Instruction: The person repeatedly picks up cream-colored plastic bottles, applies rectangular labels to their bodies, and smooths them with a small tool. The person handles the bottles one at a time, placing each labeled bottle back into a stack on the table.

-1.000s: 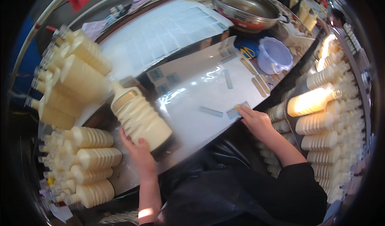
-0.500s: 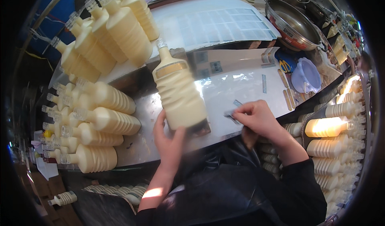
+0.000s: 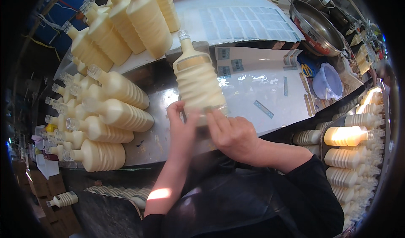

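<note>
- Probably the cream ribbed bottle point(image 3: 197, 84) is light and fairly stiff: it looks like an uncapped plastic bottle, with deep grooves around the body and a narrow clear neck on top.
- It stands near the front edge of the shiny worktop point(image 3: 270, 86), upright and a little tilted, between the two hands.
- The left hand point(image 3: 182, 128) has curled fingers closed around the lower left side of the bottle; the right hand point(image 3: 232, 134) lays its fingers flat on the lower front, pressing a thin clear strip point(image 3: 213, 109) there.
- I judge the ribbed middle as the best place to take hold, because the grooves stop slipping; the smooth shoulder and the neck seem more slippery.
- The bottle base is hidden behind the hands, so I cannot tell whether it rests on the worktop or is lifted.
- The strip is nearly transparent, and its ends are hard to make out.
- The stacked bottles point(image 3: 114, 115) at the left edge are partly cut off by the dark rim.
</note>
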Available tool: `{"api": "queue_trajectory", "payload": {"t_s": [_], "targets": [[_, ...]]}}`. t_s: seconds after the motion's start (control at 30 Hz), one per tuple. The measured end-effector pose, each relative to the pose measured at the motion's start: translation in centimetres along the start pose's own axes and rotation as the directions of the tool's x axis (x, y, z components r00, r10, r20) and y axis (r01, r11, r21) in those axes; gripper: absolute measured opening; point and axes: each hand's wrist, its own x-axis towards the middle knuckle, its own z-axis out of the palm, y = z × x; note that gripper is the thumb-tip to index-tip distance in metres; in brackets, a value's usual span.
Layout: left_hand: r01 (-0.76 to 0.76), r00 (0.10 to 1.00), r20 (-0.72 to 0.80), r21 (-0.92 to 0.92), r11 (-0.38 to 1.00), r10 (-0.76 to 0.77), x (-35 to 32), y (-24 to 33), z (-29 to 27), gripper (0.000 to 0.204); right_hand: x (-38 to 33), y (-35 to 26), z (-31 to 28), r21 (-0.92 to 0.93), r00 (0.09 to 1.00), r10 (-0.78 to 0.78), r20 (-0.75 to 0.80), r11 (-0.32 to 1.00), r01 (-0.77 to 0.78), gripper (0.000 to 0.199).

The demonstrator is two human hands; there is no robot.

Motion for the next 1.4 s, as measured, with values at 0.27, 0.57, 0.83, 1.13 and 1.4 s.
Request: {"api": "queue_trajectory", "payload": {"t_s": [0.27,0.57,0.83,1.13,1.4], "targets": [[-0.075,0.996,-0.048,-0.028,0.997,0.074,-0.2,-2.0,0.2,0.047,-3.7,1.4,0.2,0.258,0.997,0.062,0.039,0.964,-0.07,0.027],[-0.18,0.984,-0.02,-0.082,0.98,0.179,0.0,-4.4,-1.1,0.045,-1.8,4.2,4.9,0.724,0.64,0.433,0.634,-0.043,-0.688,0.045],[-0.177,0.984,-0.038,-0.071,0.982,0.174,-0.3,-3.8,-0.3,0.05,-2.4,4.3,7.1,0.728,0.641,0.364,0.676,-0.193,-0.658,0.047],[-0.201,0.979,-0.04,-0.054,0.978,0.199,-0.2,-4.1,-0.2,0.055,-2.4,4.3,6.9,0.721,0.628,0.362,0.689,-0.259,-0.643,0.046],[-0.2,0.979,-0.059,-0.071,0.977,0.196,-0.3,-4.1,-0.2,0.056,-2.1,4.4,6.6,0.705,0.616,0.35,0.706,-0.265,-0.658,0.047]]}}
